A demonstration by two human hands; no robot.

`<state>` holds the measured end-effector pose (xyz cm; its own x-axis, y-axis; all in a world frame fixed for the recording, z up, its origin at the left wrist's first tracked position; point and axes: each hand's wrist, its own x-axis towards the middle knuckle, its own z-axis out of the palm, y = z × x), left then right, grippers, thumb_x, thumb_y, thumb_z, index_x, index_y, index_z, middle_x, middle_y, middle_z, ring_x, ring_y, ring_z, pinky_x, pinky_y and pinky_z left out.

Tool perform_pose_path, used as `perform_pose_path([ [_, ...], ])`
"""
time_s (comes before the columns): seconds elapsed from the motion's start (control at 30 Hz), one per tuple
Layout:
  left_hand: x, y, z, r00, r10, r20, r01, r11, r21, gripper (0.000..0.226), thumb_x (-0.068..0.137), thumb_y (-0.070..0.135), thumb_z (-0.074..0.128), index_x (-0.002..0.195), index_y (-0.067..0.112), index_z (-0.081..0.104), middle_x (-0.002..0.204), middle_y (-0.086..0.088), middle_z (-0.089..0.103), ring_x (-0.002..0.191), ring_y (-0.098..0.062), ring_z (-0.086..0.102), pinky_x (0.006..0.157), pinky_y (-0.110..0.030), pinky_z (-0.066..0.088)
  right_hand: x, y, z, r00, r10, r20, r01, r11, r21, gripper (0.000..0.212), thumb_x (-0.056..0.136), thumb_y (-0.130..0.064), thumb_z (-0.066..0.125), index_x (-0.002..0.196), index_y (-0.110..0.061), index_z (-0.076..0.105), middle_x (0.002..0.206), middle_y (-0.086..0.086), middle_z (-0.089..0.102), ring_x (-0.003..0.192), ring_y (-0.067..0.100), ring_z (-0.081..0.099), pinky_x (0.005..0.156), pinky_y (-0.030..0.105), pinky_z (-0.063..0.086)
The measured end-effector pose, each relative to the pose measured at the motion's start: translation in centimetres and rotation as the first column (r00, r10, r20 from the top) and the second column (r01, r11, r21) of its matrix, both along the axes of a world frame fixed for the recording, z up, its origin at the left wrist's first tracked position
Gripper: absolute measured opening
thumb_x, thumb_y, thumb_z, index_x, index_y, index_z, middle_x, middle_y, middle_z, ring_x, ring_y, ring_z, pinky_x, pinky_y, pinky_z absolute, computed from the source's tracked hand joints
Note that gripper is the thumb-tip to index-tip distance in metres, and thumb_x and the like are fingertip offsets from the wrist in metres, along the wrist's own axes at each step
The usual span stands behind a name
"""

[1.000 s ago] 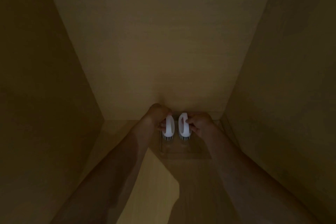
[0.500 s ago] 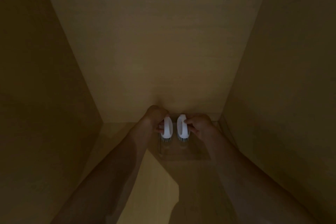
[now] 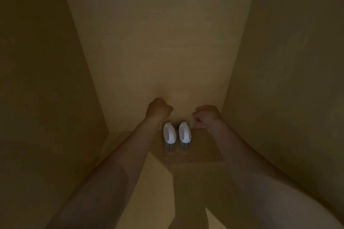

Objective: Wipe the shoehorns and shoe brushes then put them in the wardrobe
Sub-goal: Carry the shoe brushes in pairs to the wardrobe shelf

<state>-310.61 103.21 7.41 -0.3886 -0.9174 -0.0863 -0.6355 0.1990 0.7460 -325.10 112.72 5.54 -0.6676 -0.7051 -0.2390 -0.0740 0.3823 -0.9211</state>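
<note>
Two small white plastic shoe brushes with loop handles, the left brush (image 3: 169, 134) and the right brush (image 3: 184, 133), are standing side by side, bristles down, on the floor of a dim, light-wood wardrobe compartment (image 3: 279, 80), close to its far wall. A faint clear tray-like outline is showing beneath them, though the gloom is making it hard to be sure. The left hand (image 3: 159, 109) is hovering just beyond the left brush, its fingers curled loosely inward and gripping nothing. The right hand (image 3: 205, 115) is hovering just right of the right brush, its fingers likewise curled in and empty. Both bare forearms are reaching in from the near edge.
</note>
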Motion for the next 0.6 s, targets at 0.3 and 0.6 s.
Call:
perform_pose_path([
  [0.3, 4.3, 6.0, 1.9, 0.984, -0.052, 0.168, 0.132, 0.851, -0.509, 0.051, 0.095, 0.041, 0.051, 0.14, 0.017, 0.047, 0.143, -0.008, 0.045, 0.129, -0.031, 0.041, 0.101, -0.042, 0.039, 4.4, 4.1, 3.6, 0.944, -0.012, -0.331, -0.013, 0.997, -0.072, 0.037, 0.085, -0.022, 0.074, 0.122, -0.02, 0.065, 0.12, 0.005, 0.067, 0.103, 0.019, 0.064, 0.085, 0.023, 0.049],
  [0.6, 9.8, 13.1, 6.0, 0.993, 0.047, 0.11, 0.021, 0.837, -0.548, 0.051, 0.092, 0.035, 0.053, 0.141, 0.023, 0.045, 0.149, -0.003, 0.039, 0.134, -0.028, 0.035, 0.108, -0.042, 0.031, 9.7, 9.7, 6.6, 0.944, 0.075, -0.322, -0.158, 0.958, -0.24, 0.034, 0.085, -0.027, 0.073, 0.119, -0.028, 0.065, 0.115, -0.001, 0.066, 0.101, 0.015, 0.061, 0.082, 0.023, 0.041],
])
